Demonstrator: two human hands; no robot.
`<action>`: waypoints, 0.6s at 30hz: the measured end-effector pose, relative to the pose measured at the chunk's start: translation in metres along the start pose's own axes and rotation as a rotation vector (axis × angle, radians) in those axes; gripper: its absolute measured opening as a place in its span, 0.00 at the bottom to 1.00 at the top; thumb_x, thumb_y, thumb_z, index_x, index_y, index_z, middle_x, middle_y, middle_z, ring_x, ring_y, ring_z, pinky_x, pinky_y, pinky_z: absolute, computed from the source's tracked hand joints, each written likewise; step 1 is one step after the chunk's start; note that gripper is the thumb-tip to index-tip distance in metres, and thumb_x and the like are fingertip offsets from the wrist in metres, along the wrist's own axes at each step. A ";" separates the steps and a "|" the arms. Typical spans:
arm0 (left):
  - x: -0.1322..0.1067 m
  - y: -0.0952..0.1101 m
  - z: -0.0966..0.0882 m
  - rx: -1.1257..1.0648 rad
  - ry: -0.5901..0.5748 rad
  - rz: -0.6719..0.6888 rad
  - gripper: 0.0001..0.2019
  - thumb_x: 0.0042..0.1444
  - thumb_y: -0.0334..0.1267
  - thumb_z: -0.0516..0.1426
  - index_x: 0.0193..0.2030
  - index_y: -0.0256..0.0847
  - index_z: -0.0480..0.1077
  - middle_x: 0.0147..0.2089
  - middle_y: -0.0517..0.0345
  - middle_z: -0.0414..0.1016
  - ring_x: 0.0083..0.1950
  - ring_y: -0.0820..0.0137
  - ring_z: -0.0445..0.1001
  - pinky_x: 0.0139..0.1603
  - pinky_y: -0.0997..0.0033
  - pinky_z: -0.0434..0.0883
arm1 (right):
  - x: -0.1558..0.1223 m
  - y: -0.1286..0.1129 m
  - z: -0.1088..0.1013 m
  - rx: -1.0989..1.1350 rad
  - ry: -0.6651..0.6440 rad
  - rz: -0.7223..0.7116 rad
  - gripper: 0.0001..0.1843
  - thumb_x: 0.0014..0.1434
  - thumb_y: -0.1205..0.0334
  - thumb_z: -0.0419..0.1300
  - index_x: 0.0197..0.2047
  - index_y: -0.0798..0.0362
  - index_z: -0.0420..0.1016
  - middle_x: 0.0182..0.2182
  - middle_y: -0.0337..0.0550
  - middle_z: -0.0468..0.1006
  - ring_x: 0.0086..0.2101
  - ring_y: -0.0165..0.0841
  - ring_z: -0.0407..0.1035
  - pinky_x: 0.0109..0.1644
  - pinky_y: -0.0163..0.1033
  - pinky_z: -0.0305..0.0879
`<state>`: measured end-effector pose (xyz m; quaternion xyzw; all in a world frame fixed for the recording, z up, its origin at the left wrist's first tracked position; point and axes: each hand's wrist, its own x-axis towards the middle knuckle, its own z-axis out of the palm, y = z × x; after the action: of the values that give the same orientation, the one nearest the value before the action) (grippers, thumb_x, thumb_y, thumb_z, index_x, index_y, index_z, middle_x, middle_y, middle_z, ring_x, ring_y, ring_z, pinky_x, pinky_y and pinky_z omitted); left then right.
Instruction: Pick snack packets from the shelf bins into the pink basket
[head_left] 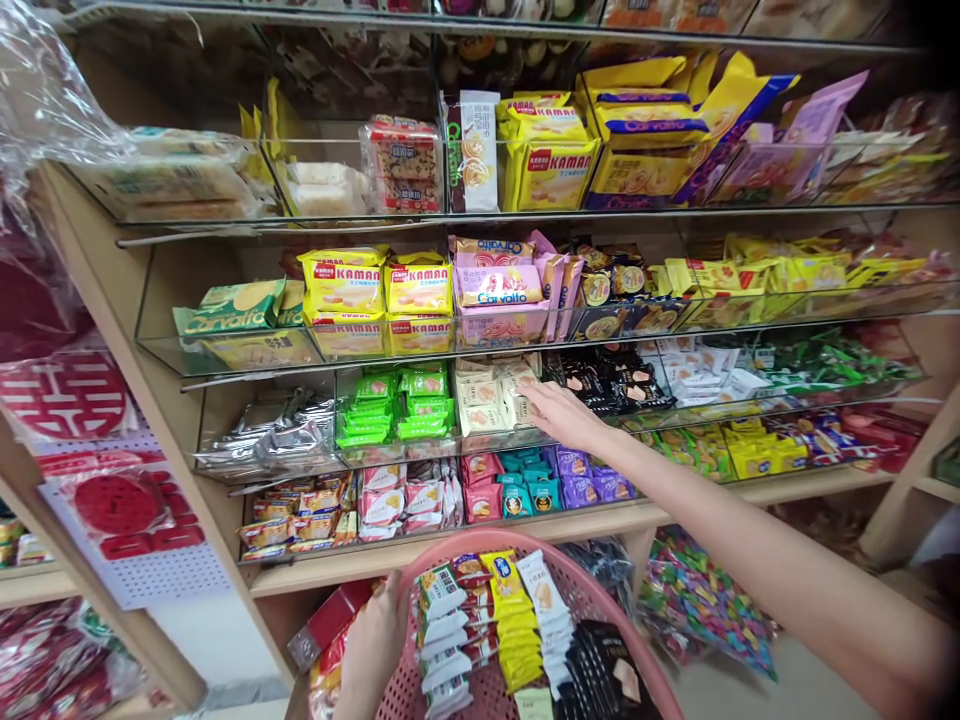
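Note:
My left hand is closed on the rim of a pink plastic basket at the bottom of the view. Inside the basket stand neat rows of small snack packets: white-and-green packets, yellow packets, white packets and black packets. My right hand reaches across to a shelf, fingers stretched out over the cream-coloured snack packets in one compartment. Its fingertips touch or nearly touch them; no packet shows lifted in it. Green packets lie left of these, and black packets right.
Tiered wooden shelves with clear dividers and front lips hold yellow KAMAN biscuit packs, purple Carvalto packs and other snacks. A bag of colourful sweets lies below at right. Red decorations hang at left.

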<state>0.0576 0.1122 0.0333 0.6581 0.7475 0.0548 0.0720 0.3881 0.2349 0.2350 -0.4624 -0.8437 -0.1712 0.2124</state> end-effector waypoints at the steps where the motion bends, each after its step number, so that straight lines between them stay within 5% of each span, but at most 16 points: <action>1: 0.000 0.000 0.000 -0.009 -0.001 0.000 0.22 0.64 0.41 0.38 0.61 0.41 0.57 0.53 0.44 0.75 0.48 0.56 0.77 0.41 0.62 0.70 | 0.002 0.001 0.001 0.001 -0.019 -0.002 0.24 0.61 0.65 0.51 0.61 0.57 0.60 0.56 0.55 0.68 0.54 0.45 0.61 0.55 0.51 0.62; 18: 0.000 0.000 -0.001 -0.035 0.004 -0.002 0.23 0.63 0.41 0.38 0.61 0.39 0.58 0.54 0.42 0.74 0.49 0.57 0.77 0.42 0.62 0.70 | 0.007 0.014 0.004 -0.028 -0.060 -0.064 0.23 0.61 0.67 0.52 0.59 0.58 0.61 0.50 0.54 0.72 0.50 0.43 0.63 0.53 0.48 0.61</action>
<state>0.0577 0.1119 0.0348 0.6560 0.7471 0.0691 0.0819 0.3956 0.2493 0.2362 -0.4429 -0.8616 -0.1756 0.1749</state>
